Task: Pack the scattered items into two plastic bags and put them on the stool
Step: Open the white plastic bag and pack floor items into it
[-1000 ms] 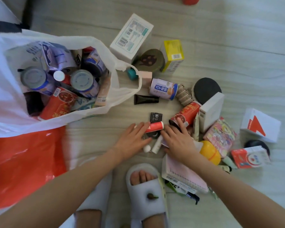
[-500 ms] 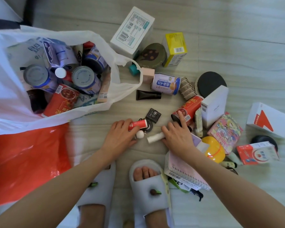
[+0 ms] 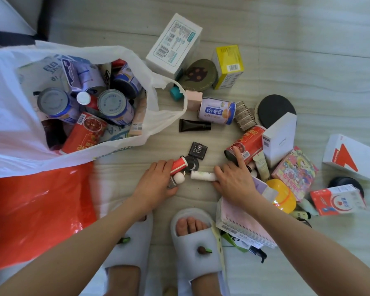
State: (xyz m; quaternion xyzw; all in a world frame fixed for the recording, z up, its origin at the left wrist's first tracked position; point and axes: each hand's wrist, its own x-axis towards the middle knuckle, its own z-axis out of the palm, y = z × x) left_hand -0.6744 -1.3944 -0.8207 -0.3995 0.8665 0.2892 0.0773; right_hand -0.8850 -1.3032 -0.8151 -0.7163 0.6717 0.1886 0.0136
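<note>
Two hands: both low over the pale wooden floor [image 3: 308, 60], among the scattered small items.
Left hand [image 3: 156, 182]: fingers curled round a small red tube [image 3: 178, 164], with a little white ball-topped piece [image 3: 178, 178] bunched against the thumb; it has hold of them.
Right hand [image 3: 233, 178]: thumb and fingers close round one end of a white cylindrical stick [image 3: 202, 175]; the forefinger stretches out onto a red tin can lying on its side [image 3: 245, 146].
Key relation: the white stick lies with its long axis left to right, between the two hands, its free end pointing at the left hand; the right hand is the one on it.
White plastic bag [image 3: 13, 129]: open-mouthed, up and to the left of both hands, already holding cans and cartons; the left hand is nearer its mouth.
Red plastic bag [image 3: 30, 210]: flat on the floor, left of the left arm.
Judgement: next comes a lift and carry leftward to the white bag; a handful of loose small pieces may slip out.
Stool: not in view.
</note>
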